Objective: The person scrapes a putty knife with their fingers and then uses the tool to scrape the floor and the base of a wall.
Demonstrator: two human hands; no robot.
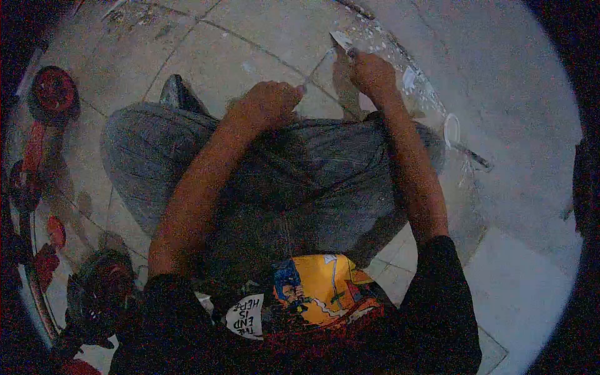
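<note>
My right hand [374,76] is closed around the handle of a putty knife [342,42], whose pointed, pale blade aims up and to the left. The blade is held near the tiled floor [244,62]; whether it touches is hard to tell in the dim light. My left hand [269,101] is a closed fist above my crossed legs, thumb toward the right. Whatever it may hold is hidden by the fingers. White chips [409,81] lie scattered along the floor's edge, just right of my right hand.
At the right stands a pale surface [500,106]. Beside my right knee are a white ring-shaped thing [452,129] and a dark stick [472,156]. A red and black wheeled object [53,90] lies far left. Debris [134,22] is spread at the top left.
</note>
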